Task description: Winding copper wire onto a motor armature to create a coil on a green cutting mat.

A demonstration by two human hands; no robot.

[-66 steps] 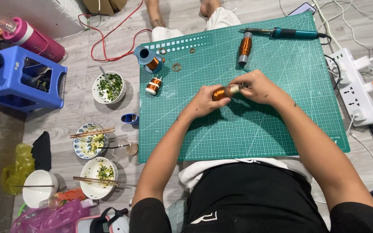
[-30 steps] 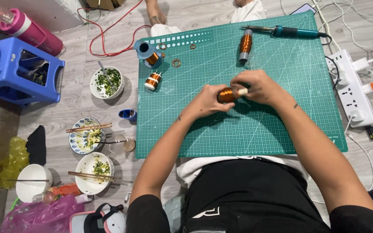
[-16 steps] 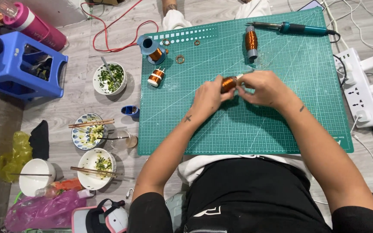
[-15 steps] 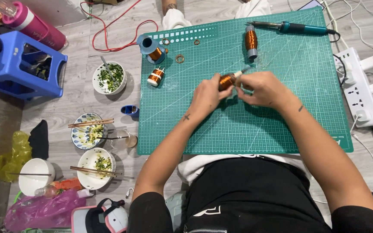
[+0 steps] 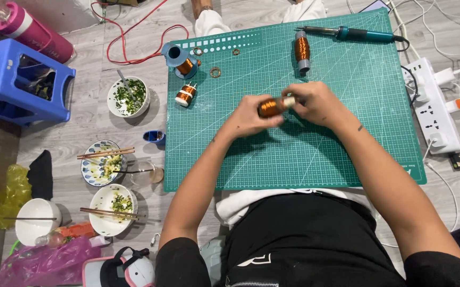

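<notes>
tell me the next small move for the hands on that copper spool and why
Probably turn the spool a little with the left hand while the right hand keeps its white end pinched. Both hands hold it above the green mat, so it is free to turn.

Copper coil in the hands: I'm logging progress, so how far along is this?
Looks done: three wound copper spools lie on the green mat. In hand: the left hand and right hand together grip a copper coil. Left: the soldering iron lies untouched.
</notes>
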